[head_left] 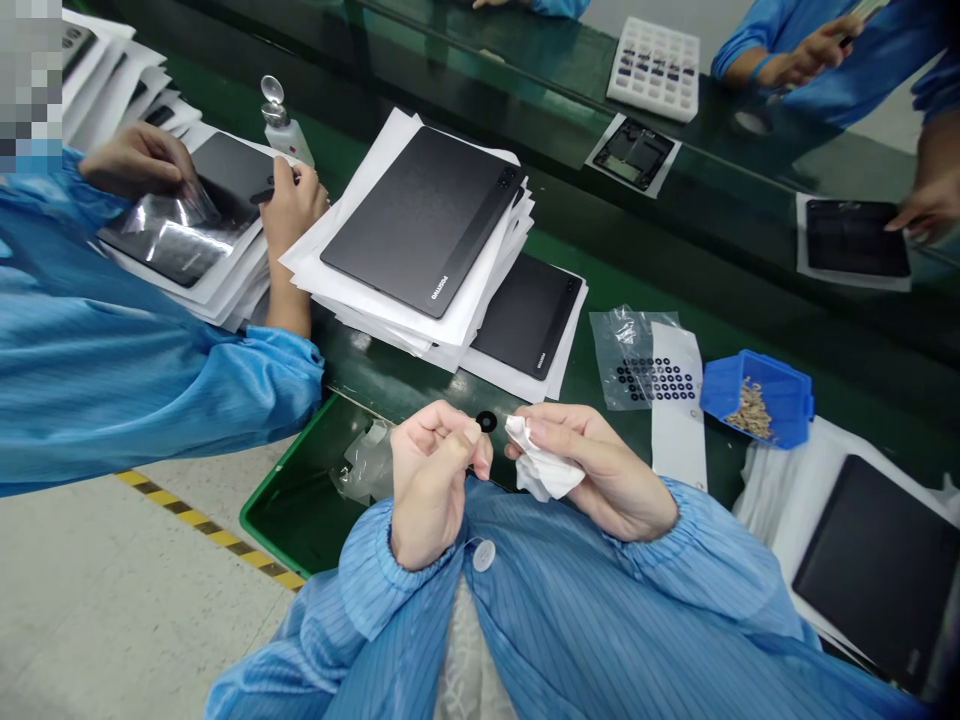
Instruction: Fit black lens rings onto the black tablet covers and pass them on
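Note:
My left hand point(439, 480) is closed in a pinch, with a small black ring point(487, 421) at its fingertips. Close beside it, my right hand point(600, 465) grips a crumpled white wipe point(547, 465) between thumb and fingers. Just beyond both hands, a dark tablet point(424, 220) lies back up on a stack of white sheets point(337, 285). Another dark tablet point(525, 315) rests on white sheets beside that stack. To the right lies a white strip point(679, 440), and rows of black rings point(656, 380) show across it and a clear plastic bag point(619, 335).
A blue bin point(795, 390) holds small tan pieces. At the lower right lies another dark tablet point(877, 570). A green crate point(300, 510) stands below the bench edge. On the left, a co-worker's hands point(292, 205) handle a film-covered tablet near a dispenser bottle point(285, 130).

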Tool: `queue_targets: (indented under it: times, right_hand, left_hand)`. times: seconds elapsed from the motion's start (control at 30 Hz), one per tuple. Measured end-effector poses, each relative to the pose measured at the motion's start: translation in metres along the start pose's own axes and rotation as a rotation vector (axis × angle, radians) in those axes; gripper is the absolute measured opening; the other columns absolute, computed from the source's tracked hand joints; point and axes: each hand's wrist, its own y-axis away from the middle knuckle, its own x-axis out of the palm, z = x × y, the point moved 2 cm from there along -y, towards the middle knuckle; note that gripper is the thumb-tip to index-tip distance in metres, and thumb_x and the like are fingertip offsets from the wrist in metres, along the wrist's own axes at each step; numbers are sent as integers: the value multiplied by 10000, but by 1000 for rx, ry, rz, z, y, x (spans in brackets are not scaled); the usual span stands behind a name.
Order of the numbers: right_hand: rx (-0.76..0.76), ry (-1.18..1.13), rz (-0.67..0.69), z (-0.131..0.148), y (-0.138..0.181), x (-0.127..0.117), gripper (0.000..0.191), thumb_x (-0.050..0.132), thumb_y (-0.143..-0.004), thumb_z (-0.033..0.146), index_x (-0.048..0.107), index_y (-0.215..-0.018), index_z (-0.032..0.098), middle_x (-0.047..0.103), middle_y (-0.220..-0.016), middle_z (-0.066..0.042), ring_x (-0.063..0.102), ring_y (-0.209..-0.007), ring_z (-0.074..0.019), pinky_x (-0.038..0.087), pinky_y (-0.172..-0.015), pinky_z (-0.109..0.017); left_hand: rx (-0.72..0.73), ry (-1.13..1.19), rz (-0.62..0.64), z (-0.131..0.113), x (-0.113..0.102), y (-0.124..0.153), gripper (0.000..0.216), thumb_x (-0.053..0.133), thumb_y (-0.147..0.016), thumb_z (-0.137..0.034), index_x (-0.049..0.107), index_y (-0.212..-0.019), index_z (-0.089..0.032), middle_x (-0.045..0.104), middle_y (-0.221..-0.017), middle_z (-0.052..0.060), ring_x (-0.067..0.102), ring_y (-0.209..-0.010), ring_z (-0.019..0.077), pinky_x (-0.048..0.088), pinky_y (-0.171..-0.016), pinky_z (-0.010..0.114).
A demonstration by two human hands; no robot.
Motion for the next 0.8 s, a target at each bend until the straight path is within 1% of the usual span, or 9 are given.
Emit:
queue_targets:
  times: [0.27, 0.33, 0.37, 0.43, 0.5, 0.53, 0.6, 0.7, 0.8]
  right_hand:
    - [-45, 44, -44, 1, 1, 3, 138, 734, -693, 271, 715, -744, 144, 630, -629, -8, 513, -540, -66, 376, -476, -175]
    - [-90, 88, -69, 1, 1, 3, 131, 728, -698, 275, 717, -744, 152, 618, -620, 1, 495, -531, -66, 369, -474, -187]
    - [-138, 132, -91, 1, 2, 3, 124, 721, -707, 276, 718, -748, 159, 618, -634, 3, 495, -539, -69, 373, -482, -196]
    - [-308, 279, -156, 3, 3, 3, 92, 697, -736, 266, 719, -766, 182, 634, -699, -2, 528, -608, -90, 404, -536, -220]
    - [-554, 498, -238, 7, 6, 4, 56, 667, -767, 218, 717, -787, 202, 646, -770, -10, 565, -707, -118, 437, -612, -247]
    - [-682, 613, -272, 8, 8, 6, 67, 654, -775, 183, 714, -795, 204, 645, -785, -15, 574, -735, -128, 447, -632, -258]
    - [-892, 817, -315, 11, 12, 12, 116, 632, -778, 116, 707, -810, 199, 635, -773, -22, 581, -726, -135, 464, -620, -268]
    - [-1088, 1019, -304, 13, 16, 20, 154, 621, -771, 65, 697, -842, 179, 620, -762, -34, 577, -674, -127, 477, -551, -254]
    - [-1185, 1152, -266, 14, 15, 24, 158, 609, -774, 43, 689, -862, 148, 610, -759, -50, 575, -665, -125, 478, -522, -241]
  left_hand:
    - [-11, 2, -37, 0, -1, -1, 253, 672, -693, -209, 494, -526, -143, 495, -452, -35, 438, -422, 59, 341, -437, 171]
    - [-9, 11, -30, 0, 0, -1, 241, 667, -695, -196, 502, -529, -142, 497, -453, -34, 438, -423, 58, 341, -440, 170]
    - [-6, 15, -25, 0, 0, 0, 234, 664, -698, -191, 508, -532, -141, 499, -452, -34, 438, -423, 59, 341, -441, 170]
    - [-1, 20, -16, 0, 0, 0, 211, 659, -705, -186, 527, -547, -141, 506, -453, -32, 441, -422, 60, 337, -439, 168]
    - [1, 21, -11, 1, 0, 1, 193, 654, -711, -184, 542, -560, -141, 511, -455, -30, 445, -424, 64, 336, -435, 167]
    - [1, 21, -10, 1, 0, 1, 188, 652, -712, -183, 545, -564, -141, 513, -457, -30, 448, -427, 66, 337, -434, 168]
    - [5, 20, -6, 2, -1, 0, 189, 649, -716, -181, 545, -563, -140, 516, -460, -28, 452, -429, 68, 343, -432, 168]
    - [17, 16, 5, 1, -2, 0, 200, 646, -722, -186, 542, -558, -137, 519, -464, -25, 457, -430, 67, 351, -433, 164]
    - [14, 9, 10, 1, -2, 1, 203, 641, -725, -184, 545, -553, -135, 523, -465, -22, 462, -434, 64, 365, -444, 161]
